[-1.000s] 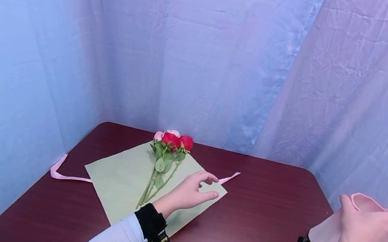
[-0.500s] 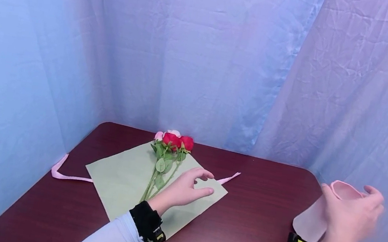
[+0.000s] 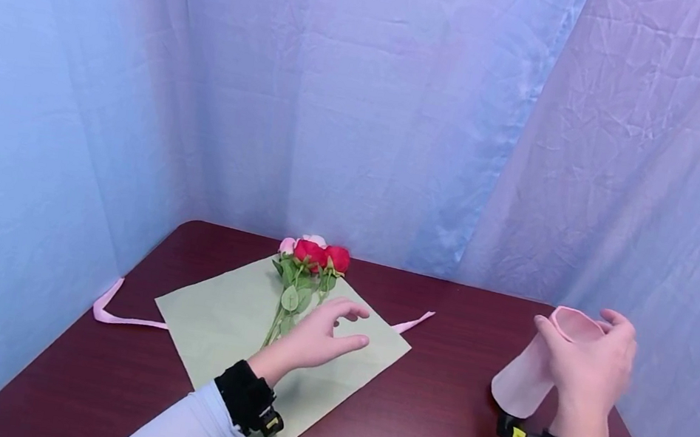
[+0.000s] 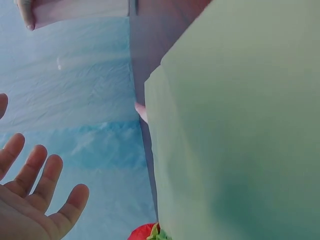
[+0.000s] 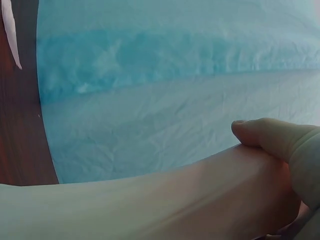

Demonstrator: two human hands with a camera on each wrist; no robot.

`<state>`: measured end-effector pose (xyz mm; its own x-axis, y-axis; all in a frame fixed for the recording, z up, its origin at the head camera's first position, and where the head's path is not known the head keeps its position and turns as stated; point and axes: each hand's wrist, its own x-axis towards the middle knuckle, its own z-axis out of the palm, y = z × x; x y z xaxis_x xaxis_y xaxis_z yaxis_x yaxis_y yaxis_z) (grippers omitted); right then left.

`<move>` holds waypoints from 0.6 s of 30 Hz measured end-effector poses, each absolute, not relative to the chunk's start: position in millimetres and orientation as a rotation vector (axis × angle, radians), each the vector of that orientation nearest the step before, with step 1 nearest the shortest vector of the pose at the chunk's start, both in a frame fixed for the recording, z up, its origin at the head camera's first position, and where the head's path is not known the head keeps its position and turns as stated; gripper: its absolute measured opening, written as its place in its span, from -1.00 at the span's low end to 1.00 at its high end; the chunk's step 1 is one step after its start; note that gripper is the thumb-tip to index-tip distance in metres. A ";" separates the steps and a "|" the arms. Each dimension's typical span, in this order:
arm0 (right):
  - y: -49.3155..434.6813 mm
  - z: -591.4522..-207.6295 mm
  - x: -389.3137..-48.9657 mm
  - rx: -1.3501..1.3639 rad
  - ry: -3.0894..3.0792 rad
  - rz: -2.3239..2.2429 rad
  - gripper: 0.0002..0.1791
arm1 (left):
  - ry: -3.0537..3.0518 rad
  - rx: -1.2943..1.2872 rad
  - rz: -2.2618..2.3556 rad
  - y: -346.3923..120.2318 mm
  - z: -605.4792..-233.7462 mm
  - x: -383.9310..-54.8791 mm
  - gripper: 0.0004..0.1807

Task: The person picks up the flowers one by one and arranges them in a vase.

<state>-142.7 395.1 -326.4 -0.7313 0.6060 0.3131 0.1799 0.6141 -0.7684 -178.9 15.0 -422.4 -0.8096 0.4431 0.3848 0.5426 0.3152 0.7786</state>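
Note:
My right hand (image 3: 594, 368) grips a pale pink vase (image 3: 523, 381) near its rim, on the right side of the table. The vase leans, its mouth up toward the right; whether its base touches the tabletop I cannot tell. In the right wrist view the thumb lies along the wall of the vase (image 5: 150, 207). Over a pale green sheet of wrapping paper (image 3: 208, 318), my left hand (image 3: 317, 333) hovers with spread, relaxed fingers and holds nothing. Red and pink roses (image 3: 311, 254) lie on the sheet, their lower stems hidden behind that hand and wrist.
A pink ribbon (image 3: 134, 322) runs under the sheet, one end out to the left and the other to the right. Dark wooden table (image 3: 435, 380) surface lies between the sheet and the vase. Blue curtains (image 3: 366, 101) hang around the table's back and sides.
My right hand has carried the vase leftward from the table's right edge, and the vase stands more upright. My left hand has drawn slightly back to the left. The roses have not moved.

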 end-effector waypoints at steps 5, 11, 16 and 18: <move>380.5 -328.8 -145.7 -0.540 -2.295 1.015 0.11 | -2.461 -0.933 -1.495 5.0 -421.6 -179.5 -0.60; 362.7 -329.5 -148.9 -0.432 -2.296 1.053 0.08 | -2.469 -0.909 -1.468 -7.8 -421.1 -180.5 -0.58; 347.3 -331.3 -152.3 -0.354 -2.317 1.085 0.06 | -2.475 -0.881 -1.470 -18.8 -419.9 -179.9 -0.57; 341.3 -331.5 -153.0 -0.323 -2.327 1.097 0.06 | -2.477 -0.871 -1.462 -22.7 -418.9 -179.6 -0.58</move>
<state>-153.0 341.3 -331.5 -0.8244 0.4277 0.3707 -0.0138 0.6396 -0.7686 -179.6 -22.7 -418.9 -0.8235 0.4096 0.3925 0.5417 0.3620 0.7587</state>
